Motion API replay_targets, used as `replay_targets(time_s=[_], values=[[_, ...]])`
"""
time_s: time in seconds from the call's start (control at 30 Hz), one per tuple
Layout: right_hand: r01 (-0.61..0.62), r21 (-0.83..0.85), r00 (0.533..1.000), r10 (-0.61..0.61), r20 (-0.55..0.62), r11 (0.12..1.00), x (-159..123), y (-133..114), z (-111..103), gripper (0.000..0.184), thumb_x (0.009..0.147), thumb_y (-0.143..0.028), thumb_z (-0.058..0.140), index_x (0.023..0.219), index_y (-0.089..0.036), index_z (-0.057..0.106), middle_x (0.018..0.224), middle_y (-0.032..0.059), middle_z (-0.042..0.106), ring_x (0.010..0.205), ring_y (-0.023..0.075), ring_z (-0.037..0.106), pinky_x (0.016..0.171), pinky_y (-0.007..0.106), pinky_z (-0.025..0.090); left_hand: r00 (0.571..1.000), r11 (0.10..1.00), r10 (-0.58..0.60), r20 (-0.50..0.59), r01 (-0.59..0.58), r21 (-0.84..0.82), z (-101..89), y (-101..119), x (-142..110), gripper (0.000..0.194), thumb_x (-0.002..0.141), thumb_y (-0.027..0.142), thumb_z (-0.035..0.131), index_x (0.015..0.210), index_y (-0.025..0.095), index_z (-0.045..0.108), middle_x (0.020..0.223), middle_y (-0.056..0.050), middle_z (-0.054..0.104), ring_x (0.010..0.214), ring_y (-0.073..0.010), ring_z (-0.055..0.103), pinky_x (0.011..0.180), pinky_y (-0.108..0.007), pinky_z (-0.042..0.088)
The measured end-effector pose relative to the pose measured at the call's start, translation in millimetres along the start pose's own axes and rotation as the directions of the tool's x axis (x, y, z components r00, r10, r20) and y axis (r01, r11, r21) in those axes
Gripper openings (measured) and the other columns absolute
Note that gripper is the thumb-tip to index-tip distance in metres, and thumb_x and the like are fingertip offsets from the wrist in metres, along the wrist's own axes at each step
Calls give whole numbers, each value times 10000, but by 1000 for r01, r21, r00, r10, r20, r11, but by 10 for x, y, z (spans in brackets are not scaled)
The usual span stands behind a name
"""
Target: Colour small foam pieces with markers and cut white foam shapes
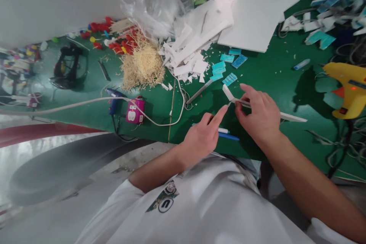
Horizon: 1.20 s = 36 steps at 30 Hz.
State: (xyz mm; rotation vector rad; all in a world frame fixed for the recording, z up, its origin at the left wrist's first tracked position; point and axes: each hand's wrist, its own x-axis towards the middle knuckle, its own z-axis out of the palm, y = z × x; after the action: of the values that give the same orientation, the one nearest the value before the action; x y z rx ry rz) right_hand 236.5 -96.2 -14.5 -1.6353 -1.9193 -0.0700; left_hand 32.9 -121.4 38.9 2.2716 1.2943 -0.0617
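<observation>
My right hand (259, 116) grips a long white foam strip (293, 117) between thumb and fingers. The strip runs out past the hand to the right. At its left end a short white piece (228, 93) angles up and away; whether it is still joined I cannot tell. My left hand (203, 133) is closed with the index finger stretched along a thin blade (229, 103), whose tip meets the strip's left end. The rest of the blade is hidden by the fingers. Below the hands lie a blue pen (230, 136) and a white pen (223, 130).
Blue-painted pieces (219, 68), white foam scraps (197, 65) and a grey stick (200, 91) lie ahead on the green table (257, 68). White sheets (257, 15) are stacked behind. A yellow glue gun (347, 89) stands right; a pink box (135, 110) and cable lie left.
</observation>
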Motion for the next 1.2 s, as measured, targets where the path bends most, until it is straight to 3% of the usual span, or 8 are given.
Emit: replay_targets(time_s=[0.23, 0.33, 1.03, 1.2], values=[[58, 35, 996, -55, -73, 998, -16, 12, 1, 62, 948, -203, 624, 981, -232, 667, 902, 71, 764, 795, 211, 680, 727, 352, 513, 1000, 1000, -2, 10, 2, 9, -22, 20, 17, 607, 1069, 168, 318, 1672, 200, 258, 1177, -81, 618, 888, -146, 668, 780, -248, 615], [68, 48, 995, -64, -82, 997, -20, 26, 12, 56, 952, -211, 635, 914, -246, 657, 896, 60, 762, 801, 202, 696, 726, 346, 528, 1000, 1000, -10, 22, 9, 17, -25, 26, 12, 613, 1072, 177, 326, 1677, 224, 244, 1187, -73, 616, 863, -141, 662, 762, -248, 613], [51, 53, 998, -48, -51, 997, -20, 42, 8, 62, 951, -231, 648, 899, -251, 675, 896, 60, 753, 797, 199, 685, 720, 354, 526, 993, 995, -39, 109, 29, 97, -47, 40, 107, 639, 1056, 152, 308, 1688, 192, 225, 1179, -81, 609, 908, -148, 673, 759, -242, 593], [56, 55, 997, -53, -48, 997, -21, 49, 8, 56, 950, -236, 647, 900, -246, 669, 894, 61, 754, 797, 198, 679, 713, 346, 521, 995, 991, -39, 93, 26, 133, -37, 32, 107, 636, 1058, 159, 298, 1689, 198, 226, 1139, -64, 612, 787, -133, 643, 693, -237, 580]])
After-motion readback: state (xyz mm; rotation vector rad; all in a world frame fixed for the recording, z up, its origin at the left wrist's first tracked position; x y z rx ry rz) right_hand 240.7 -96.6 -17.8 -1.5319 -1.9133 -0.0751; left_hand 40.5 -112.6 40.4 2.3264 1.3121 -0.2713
